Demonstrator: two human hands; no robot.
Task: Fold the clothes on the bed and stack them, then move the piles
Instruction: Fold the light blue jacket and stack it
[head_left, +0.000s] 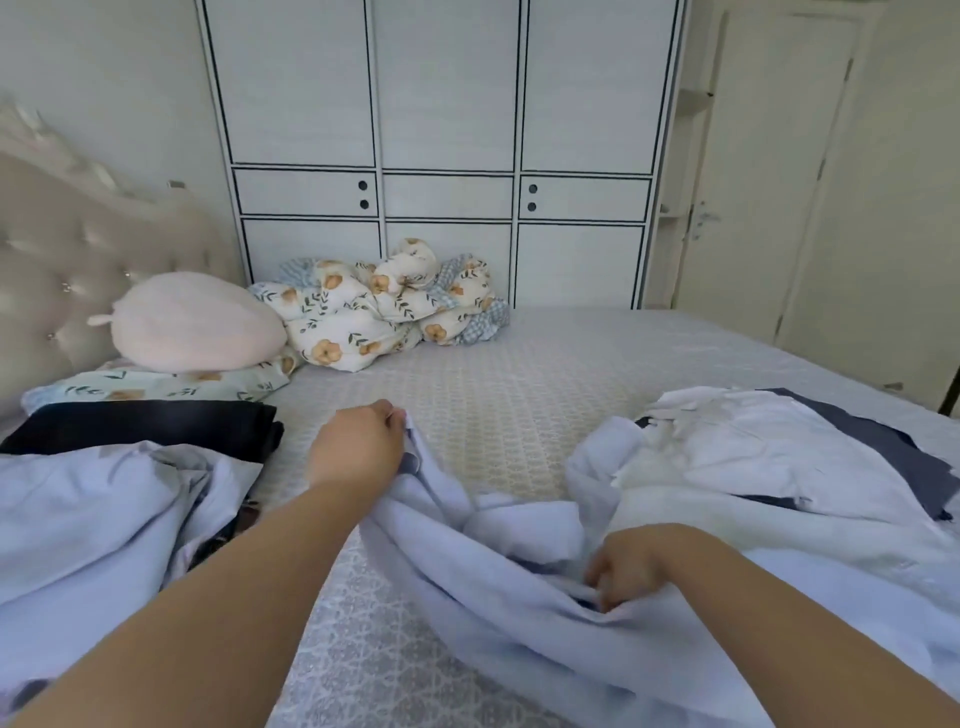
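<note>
On the bed (519, 395), both hands grip one pale blue garment (498, 561): left hand (358, 447) pinches its edge, right hand (623, 566) bunches a fold.

Open mattress (519, 374) mid-bed gives passage; floral quilt (384, 306) blocks the far edge, clothes heaps (753, 457) flank right and left (93, 519).
</note>
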